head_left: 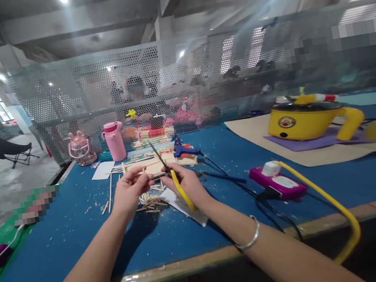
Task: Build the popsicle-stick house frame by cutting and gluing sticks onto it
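Blue covers the tabletop, and we work near the middle of its near edge with a pair of yellow-handled scissors. Our right hand has its fingers clamped on the handles, the blades pointing towards the far edge; we cannot tell how wide the blades stand. The fingers of our left hand are drawn together in a pinch, just beside the scissors; what is between them is too small to tell.

Below and between our hands lies a loose pile of short wooden sticks, next to a white sheet. We judge the step in hand to be snipping sticks into short lengths; the next move seems to call for a steady pinch, with the blades squared to the wood and clear of our fingertips.

As for containers, towards the far left corner stand a clear pink jug and, nearer the middle of the far edge, an upright pink bottle with its cap on; we cannot make out what either holds. Towards the right edge, a yellow pot sits on a purple sheet, its inside hidden from us.
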Available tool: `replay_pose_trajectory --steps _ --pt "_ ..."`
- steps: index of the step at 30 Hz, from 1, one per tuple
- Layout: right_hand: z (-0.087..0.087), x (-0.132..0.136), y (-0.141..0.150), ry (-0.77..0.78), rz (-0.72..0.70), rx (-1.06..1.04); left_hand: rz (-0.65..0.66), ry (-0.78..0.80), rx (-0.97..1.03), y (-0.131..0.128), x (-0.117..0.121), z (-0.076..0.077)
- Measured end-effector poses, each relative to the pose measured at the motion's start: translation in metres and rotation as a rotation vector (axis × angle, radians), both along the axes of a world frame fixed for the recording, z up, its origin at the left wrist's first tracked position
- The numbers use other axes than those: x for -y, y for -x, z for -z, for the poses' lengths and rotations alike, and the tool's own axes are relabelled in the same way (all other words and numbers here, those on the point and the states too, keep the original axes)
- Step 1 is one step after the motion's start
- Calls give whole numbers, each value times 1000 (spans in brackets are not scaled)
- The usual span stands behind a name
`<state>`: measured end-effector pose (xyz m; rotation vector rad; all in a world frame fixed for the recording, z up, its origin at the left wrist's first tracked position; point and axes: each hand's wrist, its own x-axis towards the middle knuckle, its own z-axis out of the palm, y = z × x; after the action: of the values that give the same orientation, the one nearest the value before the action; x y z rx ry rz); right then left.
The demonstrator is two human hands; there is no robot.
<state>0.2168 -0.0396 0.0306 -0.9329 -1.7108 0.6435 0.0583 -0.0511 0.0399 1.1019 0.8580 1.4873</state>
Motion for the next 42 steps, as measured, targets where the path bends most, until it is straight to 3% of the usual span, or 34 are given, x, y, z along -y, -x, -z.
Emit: replay_pose_trajectory --steps 4,8,11,14,21,26,35,42 --pt "-2 1 2 247 -157 -257 19 18 -18 -8 3 2" --pt "-3 4 5 418 -275 -364 -6 -165 -161 -17 5 8" --pt "-5 3 4 439 -261 -429 -77 -261 -246 -18 3 14" --pt "-7 2 2 445 -252 -520 -119 -227 -250 -18 3 17" --pt "-6 4 4 484 -307 -486 -79 -236 -214 -19 5 15" --pt "-7 0 1 424 -252 -500 -47 -263 -290 -18 6 17" --pt "-4 6 2 180 -195 -300 15 -107 -521 -13 1 21" --pt "0 4 2 66 -120 -276 -45 -267 -725 -13 6 14"
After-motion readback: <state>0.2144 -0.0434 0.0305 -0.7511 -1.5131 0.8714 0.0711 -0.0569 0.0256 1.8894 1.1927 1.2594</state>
